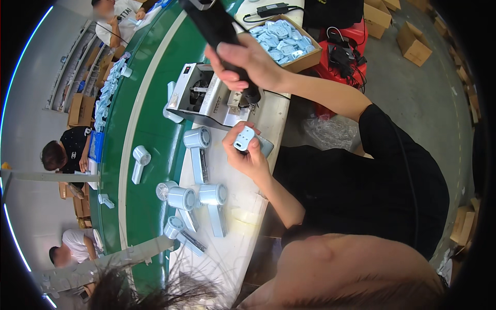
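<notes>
Right hand (pixel 254 61) grips cylindrical driver (pixel 213 25); left hand (pixel 249 163), rounded plastic casing (pixel 245 137).

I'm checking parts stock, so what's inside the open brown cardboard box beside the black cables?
Pale-blue, rounded plastic pieces lie heaped inside the open brown cardboard box. Whatever lies beneath the top layer is covered, and the box's bottom cannot be seen.

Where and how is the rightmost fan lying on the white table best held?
Take that fan by its handle, probably from the picture's right: the handle is slim and straight, easier to close around than the wide round head, and another fan crowds the left.
</notes>
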A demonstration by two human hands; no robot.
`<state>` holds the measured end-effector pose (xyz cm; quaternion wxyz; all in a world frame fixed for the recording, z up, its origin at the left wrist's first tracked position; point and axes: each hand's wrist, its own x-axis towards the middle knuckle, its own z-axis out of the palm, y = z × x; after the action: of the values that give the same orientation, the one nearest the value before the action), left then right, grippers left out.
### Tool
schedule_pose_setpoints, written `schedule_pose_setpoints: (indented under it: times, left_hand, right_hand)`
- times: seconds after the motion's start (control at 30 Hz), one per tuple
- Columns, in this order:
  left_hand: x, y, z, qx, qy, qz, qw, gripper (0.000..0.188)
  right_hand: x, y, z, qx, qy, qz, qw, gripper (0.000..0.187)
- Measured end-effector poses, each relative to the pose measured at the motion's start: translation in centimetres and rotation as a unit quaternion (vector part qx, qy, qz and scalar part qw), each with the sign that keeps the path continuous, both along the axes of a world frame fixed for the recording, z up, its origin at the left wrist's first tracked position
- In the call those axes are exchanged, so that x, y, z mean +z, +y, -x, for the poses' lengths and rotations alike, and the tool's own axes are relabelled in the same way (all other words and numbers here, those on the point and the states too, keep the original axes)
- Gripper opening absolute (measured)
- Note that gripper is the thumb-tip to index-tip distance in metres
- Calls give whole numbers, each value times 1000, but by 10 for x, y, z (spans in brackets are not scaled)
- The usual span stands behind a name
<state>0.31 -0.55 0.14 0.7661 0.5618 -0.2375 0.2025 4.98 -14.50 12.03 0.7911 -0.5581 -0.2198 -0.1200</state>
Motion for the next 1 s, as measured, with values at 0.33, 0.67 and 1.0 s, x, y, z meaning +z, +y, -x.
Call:
schedule_pose_setpoints:
  times: [0.33, 0.67, 1.0]
  left_hand:
    - [3, -1, 2, -14, 4, 13, 1000, 45]
    - [-5, -4, 3, -18, 12, -8, 1000, 46]
    - [-7, 4, 3, -1, 5, -11, 1000, 51]
  right_hand:
    - [72, 36, 31, 169, -34, -99, 980, 39]
    - [61, 51, 40, 80, -22, -8, 997, 39]
    - [61, 60, 35, 95, -18, -5, 995, 38]
